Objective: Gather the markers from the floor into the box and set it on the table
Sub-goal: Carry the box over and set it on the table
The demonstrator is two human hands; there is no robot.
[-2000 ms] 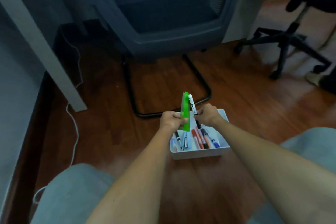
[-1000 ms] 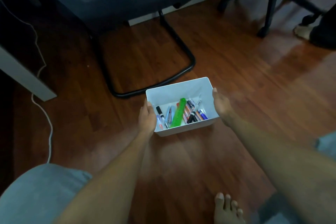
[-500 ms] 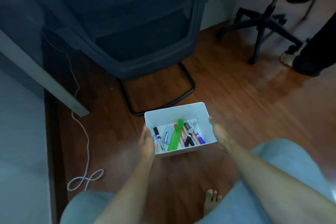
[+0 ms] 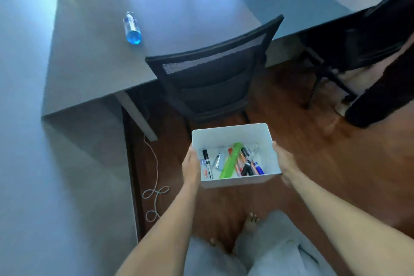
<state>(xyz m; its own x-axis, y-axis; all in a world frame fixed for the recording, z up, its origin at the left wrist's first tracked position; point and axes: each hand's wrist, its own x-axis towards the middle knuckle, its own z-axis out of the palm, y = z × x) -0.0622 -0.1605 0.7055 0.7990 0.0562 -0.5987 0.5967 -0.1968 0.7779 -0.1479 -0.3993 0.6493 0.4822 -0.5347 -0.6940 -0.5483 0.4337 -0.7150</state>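
A white rectangular box [image 4: 230, 135] hangs in the air in front of me, well above the wooden floor. My left hand [image 4: 190, 167] grips its left wall and my right hand [image 4: 285, 163] grips its right wall. Inside lie several markers [image 4: 247, 162] in black, red, orange and blue, with a long green one [image 4: 230, 161] across the middle. The grey table [image 4: 143, 2] stretches ahead, beyond a chair.
A black mesh chair [image 4: 212, 78] stands between me and the table edge. A blue water bottle [image 4: 132, 28] lies on the table. A white cable [image 4: 154, 186] curls on the floor by the table leg [image 4: 137, 116]. Another person's dark leg [image 4: 380, 94] is at the right.
Two seconds ago both hands were putting the green and a white marker into the box on the floor. They then took its sides, lifted it, and the view rose to show the tabletop.
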